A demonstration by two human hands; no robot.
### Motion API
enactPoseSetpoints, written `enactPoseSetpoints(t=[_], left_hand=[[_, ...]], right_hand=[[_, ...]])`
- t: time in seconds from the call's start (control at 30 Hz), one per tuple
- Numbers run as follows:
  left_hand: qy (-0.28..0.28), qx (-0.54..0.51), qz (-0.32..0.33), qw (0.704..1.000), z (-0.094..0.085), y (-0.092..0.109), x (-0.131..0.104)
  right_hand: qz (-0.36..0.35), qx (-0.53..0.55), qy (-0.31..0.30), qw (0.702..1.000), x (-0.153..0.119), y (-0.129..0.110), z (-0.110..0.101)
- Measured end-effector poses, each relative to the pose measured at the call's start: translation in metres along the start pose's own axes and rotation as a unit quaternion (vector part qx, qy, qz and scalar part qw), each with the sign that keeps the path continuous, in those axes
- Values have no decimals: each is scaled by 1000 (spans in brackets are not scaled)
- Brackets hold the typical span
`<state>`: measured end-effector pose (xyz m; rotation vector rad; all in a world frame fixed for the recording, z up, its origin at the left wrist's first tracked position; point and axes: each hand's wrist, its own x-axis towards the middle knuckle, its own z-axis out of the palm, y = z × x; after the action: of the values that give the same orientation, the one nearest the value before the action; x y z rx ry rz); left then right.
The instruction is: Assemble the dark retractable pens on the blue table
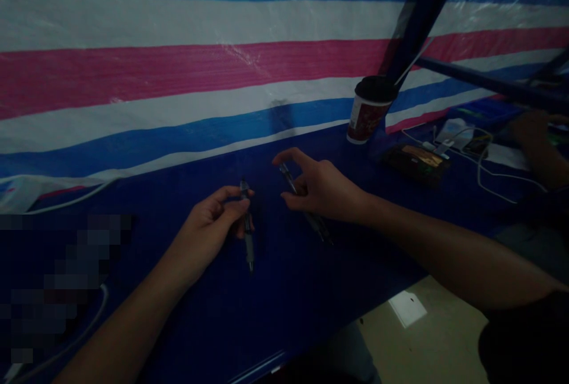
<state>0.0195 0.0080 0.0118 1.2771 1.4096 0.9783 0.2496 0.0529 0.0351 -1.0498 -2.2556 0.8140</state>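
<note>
A slim pen (249, 248) with a clear barrel and a grey grip stands out from my left hand (217, 212), pinched between thumb and fingers above the blue table (200, 325). To its right, my right hand (322, 185) hovers over a second, similar pen (288, 178) that slants down to the right. Thumb and index finger of that hand are spread apart, with the pen's upper end near the index fingertip. The palm hides the middle of this pen; its lower end shows below the hand, beside a dark shape I cannot make out.
A lidded red paper cup (368, 112) stands at the back by a blue post. Beyond it are a dark box (418, 162), white cables (482, 165) and another person's arm (540, 141). Striped sheeting (178, 73) hangs behind the table. A cable (95, 313) lies at left beside a blurred-out area.
</note>
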Motion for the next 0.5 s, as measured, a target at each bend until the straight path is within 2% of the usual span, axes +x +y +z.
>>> enactPoseSetpoints(t=[0.27, 0.5], left_hand=[[7, -45, 28, 999, 0, 0, -1], [24, -67, 44, 997, -5, 11, -1]], right_hand=[[-6, -21, -11, 1000, -1, 1, 2], [-16, -6, 34, 999, -1, 2, 1]])
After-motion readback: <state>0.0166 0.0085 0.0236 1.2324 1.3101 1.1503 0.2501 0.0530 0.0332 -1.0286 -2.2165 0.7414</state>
